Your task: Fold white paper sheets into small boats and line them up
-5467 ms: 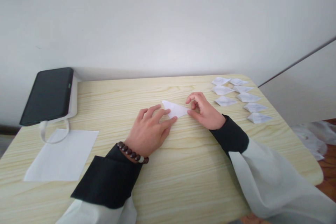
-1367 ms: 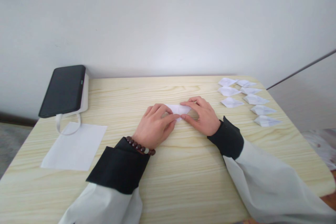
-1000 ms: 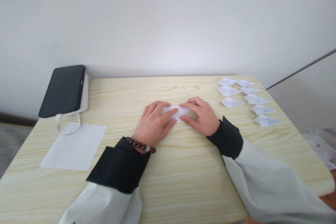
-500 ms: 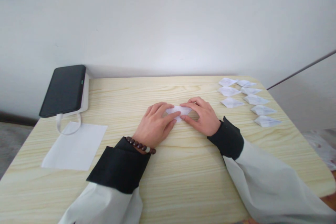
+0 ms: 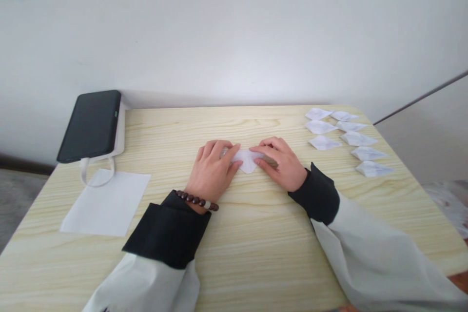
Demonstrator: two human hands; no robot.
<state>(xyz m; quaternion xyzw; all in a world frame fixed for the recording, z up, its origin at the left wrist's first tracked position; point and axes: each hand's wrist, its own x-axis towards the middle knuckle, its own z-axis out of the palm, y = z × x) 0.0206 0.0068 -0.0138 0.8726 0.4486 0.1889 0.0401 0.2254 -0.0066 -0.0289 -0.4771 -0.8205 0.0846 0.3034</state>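
Note:
A small folded white paper (image 5: 248, 161) lies on the table between my hands, its lower part coming to a blunt point toward me. My left hand (image 5: 212, 168) has thumb and index finger closed on its left end. At the opposite end, my right hand (image 5: 280, 162) pinches the paper between thumb and fingertips. The paper's two ends are partly hidden under my fingers. A dark bead bracelet (image 5: 195, 200) circles my left wrist.
Several folded white paper pieces (image 5: 373, 169) lie in two columns at the right. On the left are a flat white sheet (image 5: 104, 204) and a black phone-like device (image 5: 91, 124) on a white block with a white cable loop (image 5: 83, 175). A wall rises behind the wooden table (image 5: 256, 253).
My left thumb and index finger have drawn back leftward from the paper's middle. More of its lower, pointed part shows now. My right hand has barely shifted.

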